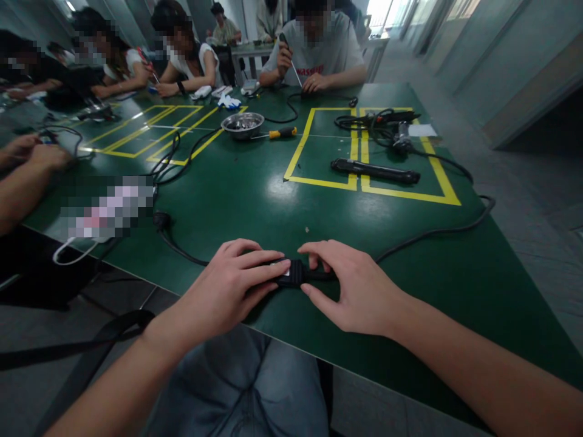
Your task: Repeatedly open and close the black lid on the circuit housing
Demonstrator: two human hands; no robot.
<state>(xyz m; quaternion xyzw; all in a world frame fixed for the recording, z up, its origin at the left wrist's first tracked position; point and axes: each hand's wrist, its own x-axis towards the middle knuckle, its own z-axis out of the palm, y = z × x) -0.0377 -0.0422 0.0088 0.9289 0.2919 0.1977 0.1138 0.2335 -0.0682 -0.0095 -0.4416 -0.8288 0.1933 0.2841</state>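
Observation:
A black corded device (297,273) with a small white label lies near the front edge of the green table (246,200). My left hand (232,285) lies over its left end, fingers curled round it. My right hand (350,282) closes on its right end, thumb below and fingers on top. The device's black cable (437,232) runs off to the right and curves back across the table. Most of the device is hidden under my hands.
Yellow tape boxes mark the table. A long black tool (374,171) and tangled cables (378,121) lie at right; a metal bowl (242,124) and a yellow-handled screwdriver (279,132) sit mid-table. Several seated people work at the far side and at the left.

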